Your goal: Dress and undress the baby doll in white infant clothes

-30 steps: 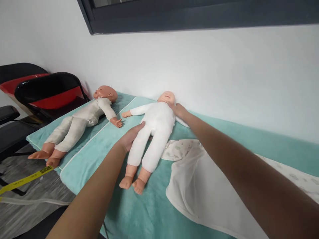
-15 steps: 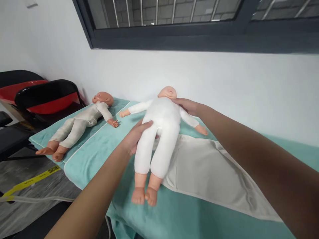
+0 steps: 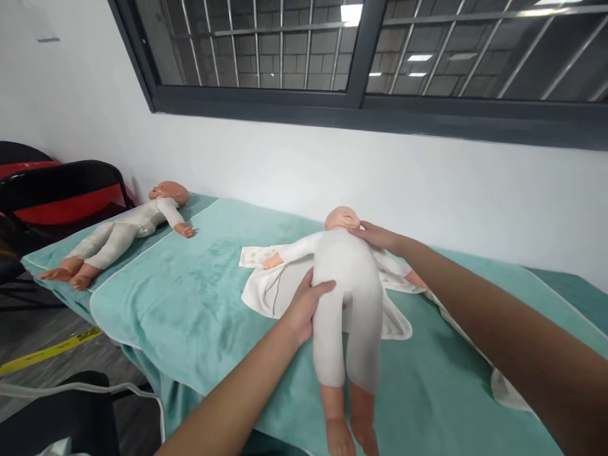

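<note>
A baby doll [image 3: 348,266] with a white cloth body lies face up over an open white baby top [image 3: 266,288], feet pointing towards me. My left hand [image 3: 308,304] grips the doll's thigh at the hip, thumb on top and fingers passing underneath. By the neck and shoulder, my right hand [image 3: 380,237] holds the doll, its fingers partly hidden behind the head. The doll's arms lie spread along the sleeves of the top. Whether its back touches the cloth cannot be told.
A second baby doll [image 3: 130,225] lies on the left part of the teal-covered table [image 3: 190,285]. More pale cloth [image 3: 508,389] shows beneath my right forearm. Behind the table stands a white wall [image 3: 247,158] with a barred window. Folding chairs [image 3: 61,196] are at the left.
The doll has moved right relative to the second doll, away from above the pale cloth and over the open top. Both hands keep their hold. The view has shifted too.
</note>
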{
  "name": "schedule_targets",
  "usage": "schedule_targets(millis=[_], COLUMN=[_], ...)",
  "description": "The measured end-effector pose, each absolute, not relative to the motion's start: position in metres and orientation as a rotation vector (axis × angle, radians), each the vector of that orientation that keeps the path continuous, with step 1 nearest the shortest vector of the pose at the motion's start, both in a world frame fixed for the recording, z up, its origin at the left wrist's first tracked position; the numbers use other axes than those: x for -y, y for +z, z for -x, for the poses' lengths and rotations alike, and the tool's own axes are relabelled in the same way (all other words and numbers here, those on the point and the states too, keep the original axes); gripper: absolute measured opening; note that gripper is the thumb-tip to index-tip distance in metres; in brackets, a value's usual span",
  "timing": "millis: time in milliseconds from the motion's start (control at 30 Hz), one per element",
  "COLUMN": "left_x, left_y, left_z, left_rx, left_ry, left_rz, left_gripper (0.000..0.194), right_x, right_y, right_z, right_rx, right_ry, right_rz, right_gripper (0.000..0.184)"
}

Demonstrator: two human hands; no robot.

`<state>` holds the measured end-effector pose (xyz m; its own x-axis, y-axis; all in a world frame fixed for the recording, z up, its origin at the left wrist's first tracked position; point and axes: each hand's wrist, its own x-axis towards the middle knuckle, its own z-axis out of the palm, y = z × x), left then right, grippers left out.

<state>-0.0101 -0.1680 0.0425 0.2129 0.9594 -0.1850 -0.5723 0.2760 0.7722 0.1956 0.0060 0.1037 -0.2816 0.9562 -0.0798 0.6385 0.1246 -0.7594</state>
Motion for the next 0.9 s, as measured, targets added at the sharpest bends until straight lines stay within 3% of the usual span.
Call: schedule_targets(millis=[300,433,533,600,700,900], left_x=[0.172,0.157,0.136,0.122,0.104,0.09], left_y=[0.006,-0.003,-0.01,-0.015,-0.02,-0.028], left_z=[-0.007,0.011,0.025,0.032,0.037,0.043], left_rx=[-0.78,-1.029,-1.362,-1.562,-1.812,-1.934], left_ry=[1.167,1.187,1.199,1.161,1.035,0.968], left_rz=[-0.668,-0.878,-1.157,-1.414,-1.785,-1.892], left_gripper=[0.063,0.052,0.043,0.038,0.033,0.033], right_x=[0.002,0.002,0.004,0.009,0.019,0.026], right_y=[0.068,0.081,0.093,0.095,0.087,0.054], right_z=[-0.204,-0.199,-0.185,-0.166,-0.12,-0.041], right_rx=[2.055,2.203,2.172,2.209,2.444,2.947], right_ry=[1.037,0.52,0.05,-0.06,0.023,0.183], right_rz=[1.469,1.761,1.83,1.669,1.348,0.875], right_gripper=[0.076,0.077,0.065,0.052,0.043,0.028])
